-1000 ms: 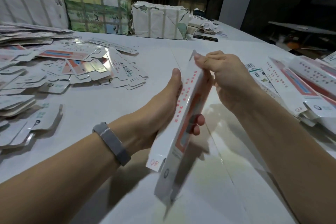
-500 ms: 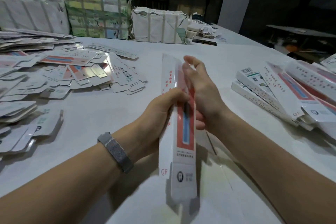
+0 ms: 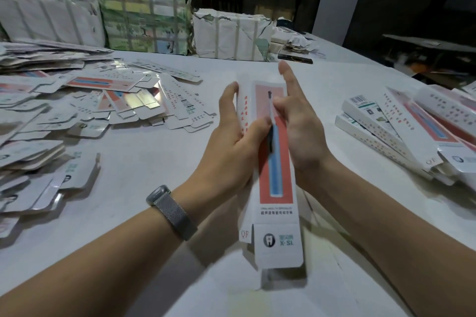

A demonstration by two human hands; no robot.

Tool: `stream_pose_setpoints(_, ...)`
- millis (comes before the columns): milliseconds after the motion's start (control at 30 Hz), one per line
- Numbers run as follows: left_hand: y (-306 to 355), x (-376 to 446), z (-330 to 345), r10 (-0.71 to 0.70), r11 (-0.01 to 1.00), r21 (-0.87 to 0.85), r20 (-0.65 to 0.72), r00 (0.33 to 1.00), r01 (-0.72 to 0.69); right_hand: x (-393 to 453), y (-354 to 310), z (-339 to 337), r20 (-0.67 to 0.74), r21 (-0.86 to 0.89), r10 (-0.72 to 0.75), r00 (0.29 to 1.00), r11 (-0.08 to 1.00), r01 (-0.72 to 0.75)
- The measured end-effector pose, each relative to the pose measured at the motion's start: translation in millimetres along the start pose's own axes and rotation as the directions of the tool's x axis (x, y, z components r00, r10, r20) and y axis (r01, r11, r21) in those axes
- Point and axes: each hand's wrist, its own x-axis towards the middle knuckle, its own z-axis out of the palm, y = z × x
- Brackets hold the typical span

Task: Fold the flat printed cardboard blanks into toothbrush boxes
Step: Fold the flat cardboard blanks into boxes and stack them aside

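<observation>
Centrally, two bare hands hold a long white toothbrush box [image 3: 277,183] above a white table [image 3: 144,167]. The left hand [image 3: 229,141] grips the box's left side, thumb curled across the red printed front, fingers reaching up along the edge. The right hand [image 3: 301,126] presses against the right side with its index finger straight up and other fingers bent onto the front panel. The box stands nearly upright, its lower flaps open toward the viewer. A grey mesh wristband [image 3: 171,211] circles the left wrist. To the left lies a spread heap of flat blanks [image 3: 85,105]. To the right lies a pile of folded boxes [image 3: 412,128]. Wrapped bundles [image 3: 144,15] line the table's far edge.
</observation>
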Motion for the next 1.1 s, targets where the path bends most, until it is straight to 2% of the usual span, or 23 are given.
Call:
stream_pose_setpoints(100, -3.0, 3.3, -1.3, 0.032, 0.998, 0.048, 0.043, 0.999, -0.034, -0.6, 0.1, 2.3, 0.019, -0.026, -0.017, 1.000, 0.999, 0.018)
stream_pose_setpoints(233, -4.6, 6.1, -0.1, 0.072, 0.996, -0.048, 0.009, 0.997, -0.071, -0.6, -0.6, 3.7, 0.049, 0.023, -0.013, 0.999, 1.000, 0.012)
stream_pose_setpoints(400, -8.4, 5.2, -2.0, 0.053, 0.993, -0.104, -0.012, 0.999, -0.054, -3.2, 0.6, 1.7, 0.028, 0.099, 0.043, 0.999, 0.994, -0.046)
stream_pose_setpoints(700, -7.2, 5.4, -6.0, 0.026, 0.993, -0.113, 0.019, 0.999, -0.024, -7.1, -1.3, 5.9, 0.022, 0.072, 0.026, 0.999, 0.997, -0.027)
stream_pose_setpoints(900, -7.9, 5.8, -4.0, 0.022, 0.986, -0.165, 0.056, 0.998, -0.012, -6.2, -0.7, 3.2, 0.010, 0.049, 0.076, 0.997, 0.996, -0.077)
stream_pose_setpoints(1100, -4.8, 4.6, -2.1, -0.003, 0.987, -0.160, 0.046, 0.999, 0.011, -4.6, -3.6, 2.5, 0.002, 0.213, 0.044, 0.999, 0.976, -0.043)
